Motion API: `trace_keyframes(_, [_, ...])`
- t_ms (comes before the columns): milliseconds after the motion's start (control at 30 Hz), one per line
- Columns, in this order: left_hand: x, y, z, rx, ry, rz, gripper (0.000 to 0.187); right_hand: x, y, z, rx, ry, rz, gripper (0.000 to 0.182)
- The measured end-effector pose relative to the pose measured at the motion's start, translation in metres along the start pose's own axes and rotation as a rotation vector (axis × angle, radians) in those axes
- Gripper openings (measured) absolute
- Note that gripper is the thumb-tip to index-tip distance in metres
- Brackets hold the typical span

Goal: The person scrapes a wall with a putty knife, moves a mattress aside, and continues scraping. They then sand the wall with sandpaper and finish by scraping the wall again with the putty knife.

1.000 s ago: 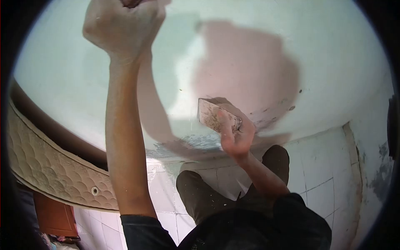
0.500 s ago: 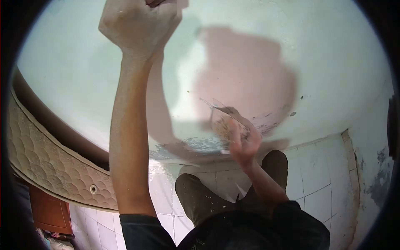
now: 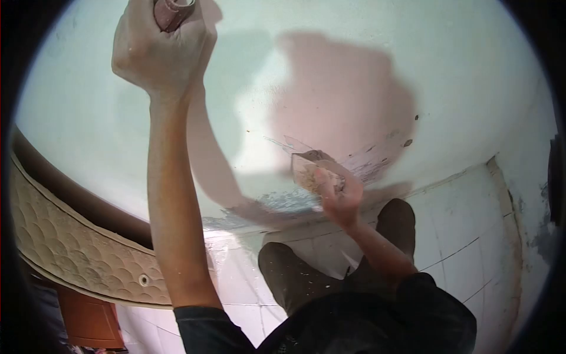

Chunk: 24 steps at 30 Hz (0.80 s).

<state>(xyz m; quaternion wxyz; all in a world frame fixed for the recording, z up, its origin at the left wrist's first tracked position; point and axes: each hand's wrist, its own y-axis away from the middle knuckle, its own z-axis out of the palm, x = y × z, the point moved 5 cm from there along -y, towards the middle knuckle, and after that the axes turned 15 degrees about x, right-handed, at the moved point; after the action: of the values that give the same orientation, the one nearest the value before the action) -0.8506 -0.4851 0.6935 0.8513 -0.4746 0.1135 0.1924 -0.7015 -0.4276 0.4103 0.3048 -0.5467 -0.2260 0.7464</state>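
Right hand (image 3: 337,194), frame centre, presses a flat speckled scraper blade (image 3: 308,168) against the pale wall (image 3: 460,88); left hand (image 3: 156,50), upper left, fingers clenched around a reddish-brown handle (image 3: 173,12).

Your right hand (image 3: 337,197) presses a flat, pale scraper blade (image 3: 308,168) against the wall (image 3: 471,76); the blade is speckled with brown grit and tilts up toward 10 o'clock, its edge meeting the pink patch (image 3: 345,100) at that patch's lower rim. Your left hand (image 3: 158,50), raised at 11 o'clock, is fisted around a reddish-brown roll of sandpaper (image 3: 173,10) with 1 end poking out above the knuckles, close to the pale green paint.
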Motion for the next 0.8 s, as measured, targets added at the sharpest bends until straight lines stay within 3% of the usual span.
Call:
trace_keyframes(133, [-0.009, 0.003, 0.004, 0.011, -0.006, -0.015, 0.020, 0.001, -0.018, 0.014, -0.049, -0.208, 0.069, 0.012])
trace_keyframes(200, [-0.010, 0.004, 0.004, -0.008, 0.015, -0.012, 0.018, 0.001, -0.023, 0.023, -0.222, -0.256, 0.244, 0.013])
trace_keyframes(333, [-0.010, 0.002, 0.004, 0.029, 0.014, 0.032, 0.018, 0.005, -0.008, 0.006, -0.072, -0.220, 0.129, 0.014])
trace_keyframes(433, [-0.007, 0.003, 0.006, 0.008, -0.031, 0.019, 0.018, -0.006, -0.031, 0.021, -0.024, -0.367, 0.128, 0.014])
trace_keyframes(567, [-0.011, 0.002, 0.005, -0.006, 0.048, 0.003, 0.019, -0.033, -0.052, 0.044, -0.144, -0.246, 0.215, 0.015])
trace_keyframes(633, [-0.013, 0.002, 0.003, -0.030, 0.055, 0.019, 0.019, -0.028, -0.031, 0.016, 0.005, -0.242, -0.049, 0.015])
trace_keyframes(667, [-0.014, 0.003, 0.004, -0.025, 0.025, 0.050, 0.019, -0.025, -0.021, 0.013, 0.002, -0.247, -0.053, 0.015])
trace_keyframes(733, [-0.011, 0.003, 0.004, 0.018, 0.055, 0.028, 0.019, -0.011, -0.019, 0.011, 0.015, -0.317, 0.192, 0.013])
trace_keyframes(800, [-0.010, 0.002, 0.006, 0.011, 0.065, 0.010, 0.019, -0.022, -0.031, 0.026, -0.014, -0.229, 0.141, 0.013])
